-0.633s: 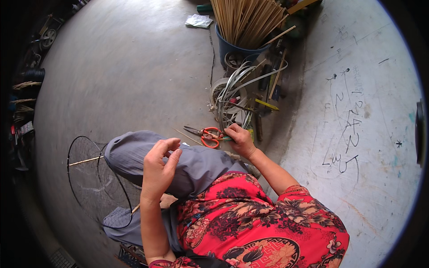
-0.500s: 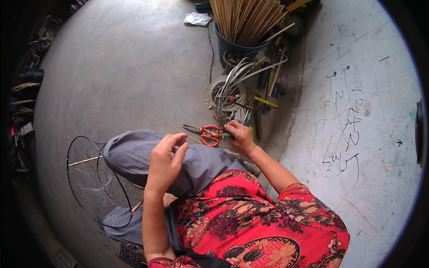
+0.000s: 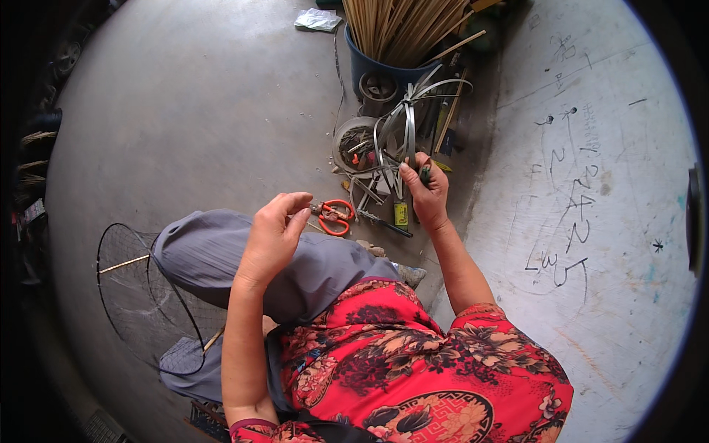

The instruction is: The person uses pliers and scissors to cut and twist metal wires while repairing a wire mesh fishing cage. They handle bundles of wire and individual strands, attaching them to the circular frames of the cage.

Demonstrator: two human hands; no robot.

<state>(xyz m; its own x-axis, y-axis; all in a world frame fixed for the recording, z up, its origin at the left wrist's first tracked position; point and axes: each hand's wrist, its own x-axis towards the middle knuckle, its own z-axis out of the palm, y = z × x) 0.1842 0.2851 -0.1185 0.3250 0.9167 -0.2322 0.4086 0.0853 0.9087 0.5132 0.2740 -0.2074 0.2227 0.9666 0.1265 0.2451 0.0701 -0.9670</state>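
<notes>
My right hand (image 3: 430, 188) is closed around the lower end of a bundle of thin, flat grey strips (image 3: 410, 122), lifted off the floor pile. A small dark green object (image 3: 424, 175) also shows in that grip; its kind is unclear. My left hand (image 3: 277, 230) hovers over my knee, fingers curled and thumb a little apart from them, with nothing visible between. Just beyond its fingertips lies a pair of orange-handled scissors (image 3: 336, 217). A round tub (image 3: 337, 151) of scraps stands left of the strips. Below my right hand is a yellow tag-like item (image 3: 401, 214).
A blue bucket (image 3: 360, 68) full of thin wooden sticks (image 3: 402, 29) stands at the back. The marked pale wall (image 3: 620, 184) rises at right. A round-framed black net (image 3: 140, 295) leans by my left leg. A white packet (image 3: 317, 20) lies on the floor.
My right hand has moved up and right, raising the strips off the tub, whose scraps now show. The left hand has hardly moved. The view has shifted slightly.
</notes>
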